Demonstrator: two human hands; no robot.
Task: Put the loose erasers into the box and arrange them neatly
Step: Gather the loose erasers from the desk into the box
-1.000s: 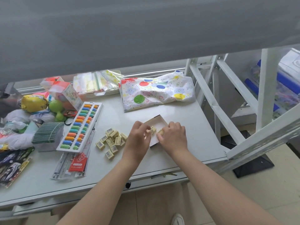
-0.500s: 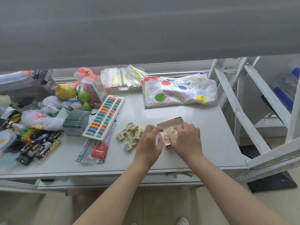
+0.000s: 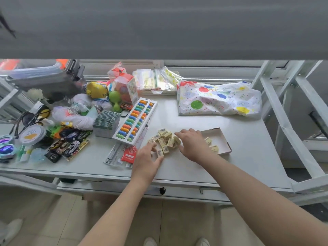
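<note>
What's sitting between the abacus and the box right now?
In the head view, the pile of loose erasers lies between the abacus and the box, with the right hand reaching over it from the box side.

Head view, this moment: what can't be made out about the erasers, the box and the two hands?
- Loose erasers: exact count unclear; they overlap in a pile and both hands cover its edges.
- Box: its left part is hidden behind the right hand.
- Left hand: whether its fingertips already pinch an eraser cannot be told.
- Eraser labels: too small to read.
</note>
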